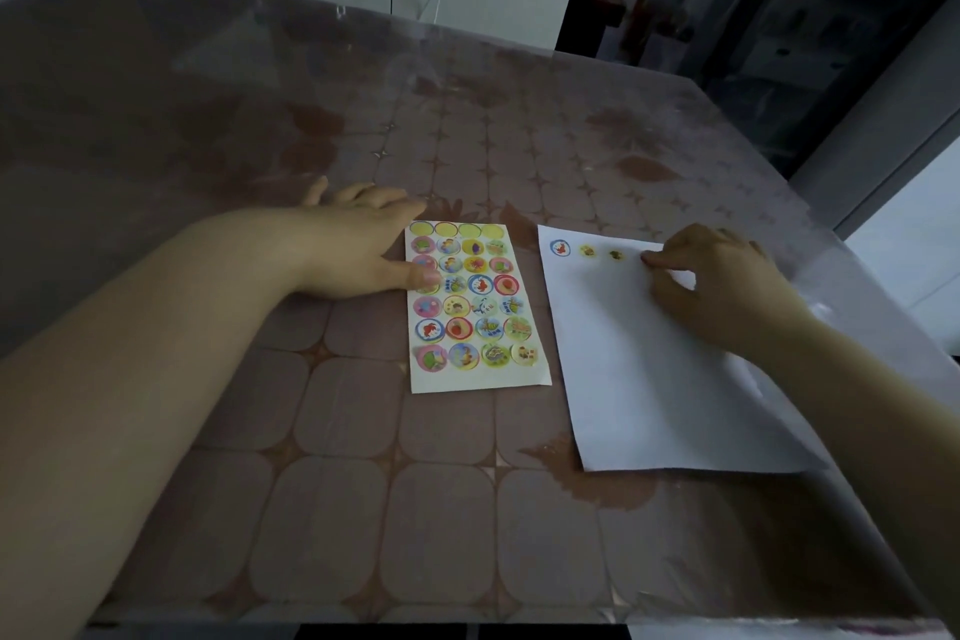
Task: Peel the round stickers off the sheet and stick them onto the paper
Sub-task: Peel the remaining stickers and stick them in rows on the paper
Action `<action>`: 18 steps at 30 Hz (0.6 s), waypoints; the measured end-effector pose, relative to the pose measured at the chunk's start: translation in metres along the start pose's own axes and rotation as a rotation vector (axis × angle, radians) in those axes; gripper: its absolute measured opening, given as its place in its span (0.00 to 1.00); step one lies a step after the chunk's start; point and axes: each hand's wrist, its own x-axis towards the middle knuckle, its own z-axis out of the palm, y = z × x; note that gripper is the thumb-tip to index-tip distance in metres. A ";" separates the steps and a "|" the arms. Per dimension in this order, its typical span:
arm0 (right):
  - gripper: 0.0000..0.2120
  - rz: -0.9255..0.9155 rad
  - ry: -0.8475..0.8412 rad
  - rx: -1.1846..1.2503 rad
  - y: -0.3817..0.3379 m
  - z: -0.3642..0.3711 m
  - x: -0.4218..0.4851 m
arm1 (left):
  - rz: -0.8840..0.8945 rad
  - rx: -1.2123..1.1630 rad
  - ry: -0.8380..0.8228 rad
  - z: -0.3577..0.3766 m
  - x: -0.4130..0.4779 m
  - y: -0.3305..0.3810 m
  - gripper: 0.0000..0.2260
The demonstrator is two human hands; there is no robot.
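Two hands are working with stickers on a table.

The left hand (358, 244) is lying flat and relaxed on the table (363, 509), with its fingers straight and its thumb (417, 274) pressing down on the left edge of the sticker sheet (480, 374). The sheet is lying in the middle of the table, full of round stickers (480, 307), but its top row is showing only bare yellow rings (457, 229). The white paper (649, 379) is lying just to the right of the sheet, not touching it. Three small stickers (587, 251) are sitting in a row near the top of the paper. The right hand (717, 286) is resting on the paper with its fingers curled, and its fingertips (649, 259) are touching the paper right after the third sticker. I cannot tell if they are holding a sticker.
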 end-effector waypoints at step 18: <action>0.13 -0.233 -0.175 0.458 -0.148 0.006 0.055 | -0.056 0.068 -0.132 -0.001 -0.004 -0.005 0.35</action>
